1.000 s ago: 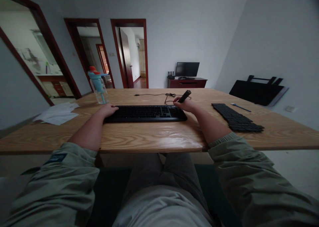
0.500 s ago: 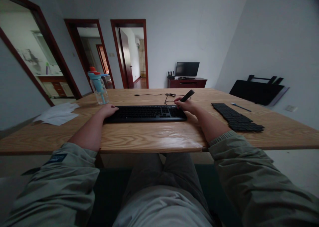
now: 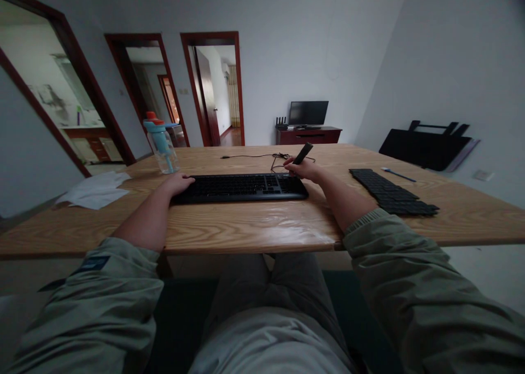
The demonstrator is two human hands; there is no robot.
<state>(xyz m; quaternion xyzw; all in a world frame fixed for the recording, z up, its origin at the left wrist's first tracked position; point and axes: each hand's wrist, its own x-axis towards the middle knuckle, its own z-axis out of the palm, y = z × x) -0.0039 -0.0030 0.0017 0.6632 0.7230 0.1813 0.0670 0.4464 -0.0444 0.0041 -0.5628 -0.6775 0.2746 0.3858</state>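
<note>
A black keyboard (image 3: 241, 191) lies flat on the wooden table in front of me. My left hand (image 3: 180, 183) grips its left end, thumb on the top edge. Over the upper right end of the keyboard is my right hand (image 3: 302, 169), closed around a thick black stick-like tool (image 3: 303, 153). The tool tilts up to the right, and its lower end is hidden by my fingers. To the right, what look like black keycaps (image 3: 389, 192) lie together in rows. Beyond them rests a thin blue toothbrush-like stick (image 3: 400, 174) with a white end.
A clear water bottle (image 3: 164, 150) with a blue and red top stands at the left, behind crumpled white paper (image 3: 96, 189). A thin black cable (image 3: 250, 156) lies behind the keyboard. The table's near edge (image 3: 246, 249) runs just before my lap.
My right hand has shifted slightly left along the keyboard with the black tool, which now stands a little more upright. My left hand stays on the keyboard's left end.
</note>
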